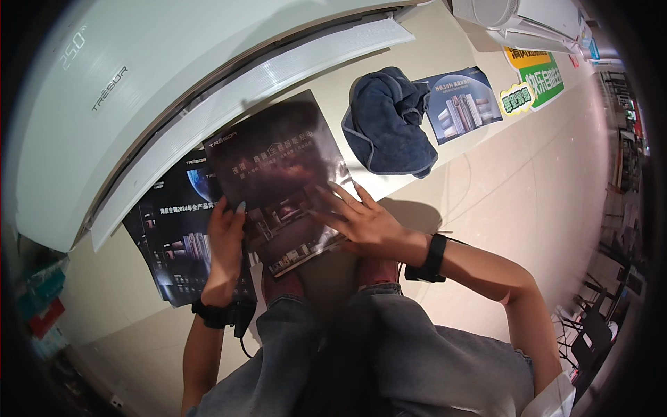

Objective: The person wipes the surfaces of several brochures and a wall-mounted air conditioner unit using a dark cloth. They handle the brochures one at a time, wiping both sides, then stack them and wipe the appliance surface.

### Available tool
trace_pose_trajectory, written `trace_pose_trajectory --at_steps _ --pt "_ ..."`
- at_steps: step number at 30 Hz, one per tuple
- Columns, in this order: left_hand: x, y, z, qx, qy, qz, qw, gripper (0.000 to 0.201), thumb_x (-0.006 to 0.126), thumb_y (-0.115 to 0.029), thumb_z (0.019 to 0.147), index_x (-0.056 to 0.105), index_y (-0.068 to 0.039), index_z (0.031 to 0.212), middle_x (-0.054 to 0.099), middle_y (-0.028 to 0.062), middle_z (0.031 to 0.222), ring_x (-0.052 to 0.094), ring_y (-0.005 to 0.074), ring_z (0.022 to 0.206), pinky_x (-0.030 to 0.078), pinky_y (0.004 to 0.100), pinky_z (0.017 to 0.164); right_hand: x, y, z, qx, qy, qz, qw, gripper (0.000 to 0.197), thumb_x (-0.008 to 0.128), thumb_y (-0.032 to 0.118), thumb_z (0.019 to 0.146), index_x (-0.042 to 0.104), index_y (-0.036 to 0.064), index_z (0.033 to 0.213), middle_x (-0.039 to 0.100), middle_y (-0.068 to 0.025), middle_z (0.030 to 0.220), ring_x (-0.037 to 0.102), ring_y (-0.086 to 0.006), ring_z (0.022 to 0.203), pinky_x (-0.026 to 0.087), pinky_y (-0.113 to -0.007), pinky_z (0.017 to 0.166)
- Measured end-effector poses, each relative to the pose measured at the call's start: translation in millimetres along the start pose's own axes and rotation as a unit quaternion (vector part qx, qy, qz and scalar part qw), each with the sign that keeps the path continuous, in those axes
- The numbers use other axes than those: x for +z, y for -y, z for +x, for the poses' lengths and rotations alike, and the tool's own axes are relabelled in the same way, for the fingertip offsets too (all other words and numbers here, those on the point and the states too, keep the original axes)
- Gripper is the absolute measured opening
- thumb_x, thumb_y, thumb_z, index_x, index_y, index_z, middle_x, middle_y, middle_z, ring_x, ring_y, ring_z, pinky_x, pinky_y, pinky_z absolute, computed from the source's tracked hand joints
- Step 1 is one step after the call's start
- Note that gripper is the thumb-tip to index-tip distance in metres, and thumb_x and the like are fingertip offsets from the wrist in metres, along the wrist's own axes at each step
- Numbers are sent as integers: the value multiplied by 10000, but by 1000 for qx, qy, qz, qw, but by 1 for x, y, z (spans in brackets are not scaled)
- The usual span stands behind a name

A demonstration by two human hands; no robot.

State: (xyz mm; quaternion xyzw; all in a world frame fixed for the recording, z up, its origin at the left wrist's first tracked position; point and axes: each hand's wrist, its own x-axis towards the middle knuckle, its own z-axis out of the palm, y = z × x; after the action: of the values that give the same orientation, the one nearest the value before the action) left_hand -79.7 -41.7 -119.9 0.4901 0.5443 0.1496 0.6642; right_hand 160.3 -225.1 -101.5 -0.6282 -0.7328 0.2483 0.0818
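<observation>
- We've got a dark glossy brochure (278, 181) in hand: flat rectangular sheet, night-sky print up top, small product photos along its near edge.
- Our left hand (226, 240) grips its left edge, thumb on top.
- Our right hand (365, 222) lies flat, fingers spread, pressing its near right corner.
- It sits on the pale floor (528, 194), overlapping a second dark brochure (170, 243) to the left.
- Crumpled dark blue cloth (389, 125) lies far right of it, soft with a lighter hem.
- Pale blue leaflet (462, 104) just beside the cloth.
- White smooth curved appliance casing (139, 76) at far left.
</observation>
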Motion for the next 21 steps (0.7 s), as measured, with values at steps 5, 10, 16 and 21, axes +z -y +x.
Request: trace_pose_trajectory --at_steps 5,10,16,21 --pt "2 -2 0 21 6 89 996 670 675 -105 890 313 0 1443 672 77 945 617 82 766 489 208 622 -29 -26 23 122 -168 -110 972 841 754 420 744 387 211 1472 216 -196 1569 223 -377 1439 204 -553 1121" --pt "20 -22 3 -17 101 174 979 724 699 -108 865 270 -14 1441 664 105 847 612 114 576 498 239 489 -42 -75 29 165 -211 -147 952 811 768 350 732 414 247 1455 222 -176 1570 283 -365 1382 272 -491 1027" --pt "20 -37 21 -8 133 174 976 539 657 -100 896 374 -6 1345 651 105 799 604 127 520 503 237 449 -60 -105 30 218 -297 -139 919 754 764 213 743 454 243 1430 334 -179 1505 405 -369 1246 381 -476 959" --pt "38 -46 27 -37 192 170 966 485 639 -91 908 386 -7 1313 649 110 807 626 140 544 524 255 463 -66 -115 20 186 -329 -33 925 660 749 90 767 533 192 1382 555 -185 1321 528 -334 1093 453 -367 935"
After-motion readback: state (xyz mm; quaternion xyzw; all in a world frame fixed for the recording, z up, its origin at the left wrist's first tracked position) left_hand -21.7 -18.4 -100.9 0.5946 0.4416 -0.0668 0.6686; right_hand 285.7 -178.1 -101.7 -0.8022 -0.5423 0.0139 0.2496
